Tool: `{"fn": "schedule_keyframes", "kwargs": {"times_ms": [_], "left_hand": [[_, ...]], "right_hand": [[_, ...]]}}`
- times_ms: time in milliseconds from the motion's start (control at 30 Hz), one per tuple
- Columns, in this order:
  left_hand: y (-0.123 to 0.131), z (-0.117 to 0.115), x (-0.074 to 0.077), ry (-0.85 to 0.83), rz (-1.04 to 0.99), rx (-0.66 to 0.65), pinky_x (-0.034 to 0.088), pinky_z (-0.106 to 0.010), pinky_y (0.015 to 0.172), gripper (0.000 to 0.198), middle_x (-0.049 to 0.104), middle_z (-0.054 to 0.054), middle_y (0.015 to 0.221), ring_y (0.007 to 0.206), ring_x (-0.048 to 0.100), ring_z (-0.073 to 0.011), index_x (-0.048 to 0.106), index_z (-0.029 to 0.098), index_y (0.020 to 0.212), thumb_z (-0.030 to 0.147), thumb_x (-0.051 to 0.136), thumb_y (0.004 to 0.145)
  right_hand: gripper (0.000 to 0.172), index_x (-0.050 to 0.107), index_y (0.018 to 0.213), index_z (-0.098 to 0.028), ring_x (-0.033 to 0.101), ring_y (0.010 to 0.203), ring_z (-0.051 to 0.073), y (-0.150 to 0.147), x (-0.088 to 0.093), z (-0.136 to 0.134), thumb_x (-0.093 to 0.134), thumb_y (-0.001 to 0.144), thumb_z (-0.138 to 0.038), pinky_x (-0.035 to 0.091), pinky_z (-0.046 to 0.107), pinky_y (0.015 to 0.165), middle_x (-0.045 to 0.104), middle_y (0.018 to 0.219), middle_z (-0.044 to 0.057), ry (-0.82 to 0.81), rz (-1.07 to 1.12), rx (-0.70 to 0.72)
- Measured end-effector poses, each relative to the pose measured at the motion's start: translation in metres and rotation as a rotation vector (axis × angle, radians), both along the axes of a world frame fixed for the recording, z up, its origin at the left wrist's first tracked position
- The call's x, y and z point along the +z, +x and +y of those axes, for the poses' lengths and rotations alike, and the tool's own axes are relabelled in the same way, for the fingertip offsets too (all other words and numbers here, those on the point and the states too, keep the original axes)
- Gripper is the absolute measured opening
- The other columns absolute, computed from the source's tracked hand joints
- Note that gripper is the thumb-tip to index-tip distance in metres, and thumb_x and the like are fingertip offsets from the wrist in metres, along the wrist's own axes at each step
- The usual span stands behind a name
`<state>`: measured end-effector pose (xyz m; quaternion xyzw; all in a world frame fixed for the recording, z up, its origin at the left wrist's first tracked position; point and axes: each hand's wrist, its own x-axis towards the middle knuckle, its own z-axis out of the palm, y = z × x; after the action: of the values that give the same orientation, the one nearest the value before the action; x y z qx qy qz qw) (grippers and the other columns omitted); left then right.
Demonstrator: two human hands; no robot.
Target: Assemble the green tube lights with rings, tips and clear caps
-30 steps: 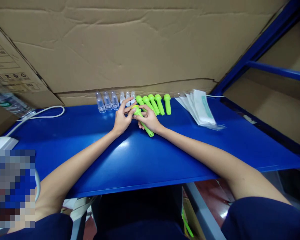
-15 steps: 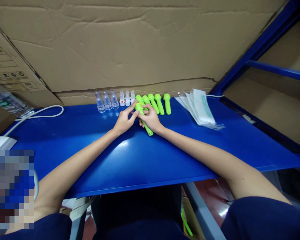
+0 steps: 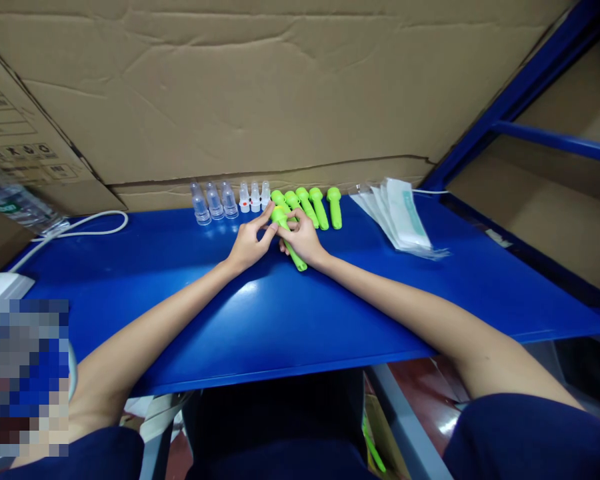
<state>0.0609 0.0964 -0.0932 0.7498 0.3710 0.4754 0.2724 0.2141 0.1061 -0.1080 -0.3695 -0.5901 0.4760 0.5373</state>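
My right hand (image 3: 304, 241) is wrapped round a bright green plastic tube (image 3: 296, 257), its lower end sticking out toward me on the blue table (image 3: 280, 307). My left hand (image 3: 247, 241) pinches the wide top end of the same tube with thumb and fingers. Just behind my hands lies a row of several more green tubes (image 3: 319, 207). To their left stand three small white caps (image 3: 255, 196) and three clear plastic caps (image 3: 214, 201).
A fanned stack of sealed white pouches (image 3: 401, 217) lies at the back right. A white cable (image 3: 80, 230) runs along the back left toward a white device (image 3: 0, 285). Cardboard walls (image 3: 260, 93) close the back; a blue frame rail (image 3: 555, 141) stands at the right.
Both hands with the green tube have shifted slightly back toward the row of tubes. My left fingers have closed onto the tube's top end.
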Motion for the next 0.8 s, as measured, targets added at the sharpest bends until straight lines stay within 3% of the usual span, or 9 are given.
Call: {"fn": "schedule_keyframes", "kwargs": {"times_ms": [200,300,800], "left_hand": [[0.002,0.005,-0.007,-0.037,-0.123,-0.104,0.044,-0.045,0.118,0.053,0.054,-0.013,0.150,0.138,0.054,-0.0286,0.053,0.021,0.141,0.042,0.060,0.093],[0.003,0.007,-0.009,-0.025,-0.180,-0.140,0.043,-0.045,0.118,0.048,0.057,-0.014,0.146,0.137,0.056,-0.0263,0.051,0.020,0.137,0.042,0.059,0.094],[0.001,0.007,-0.007,-0.030,-0.189,-0.121,0.044,-0.042,0.118,0.039,0.066,-0.012,0.134,0.133,0.059,-0.0256,0.058,0.019,0.128,0.038,0.058,0.094]], "right_hand": [[0.068,0.033,0.118,-0.026,0.054,0.038,0.012,0.000,0.002,-0.002,0.077,0.077,-0.057,0.041,0.021,0.031,0.057,0.065,-0.010,0.024,-0.033,0.025],[0.072,0.031,0.130,-0.029,0.054,0.040,0.012,0.001,0.006,-0.005,0.075,0.081,-0.056,0.042,0.022,0.032,0.054,0.064,-0.009,0.036,-0.064,0.037],[0.065,0.032,0.119,-0.029,0.053,0.038,0.013,0.001,0.009,-0.008,0.076,0.080,-0.056,0.040,0.023,0.030,0.054,0.063,-0.010,0.045,-0.039,0.052]]}}
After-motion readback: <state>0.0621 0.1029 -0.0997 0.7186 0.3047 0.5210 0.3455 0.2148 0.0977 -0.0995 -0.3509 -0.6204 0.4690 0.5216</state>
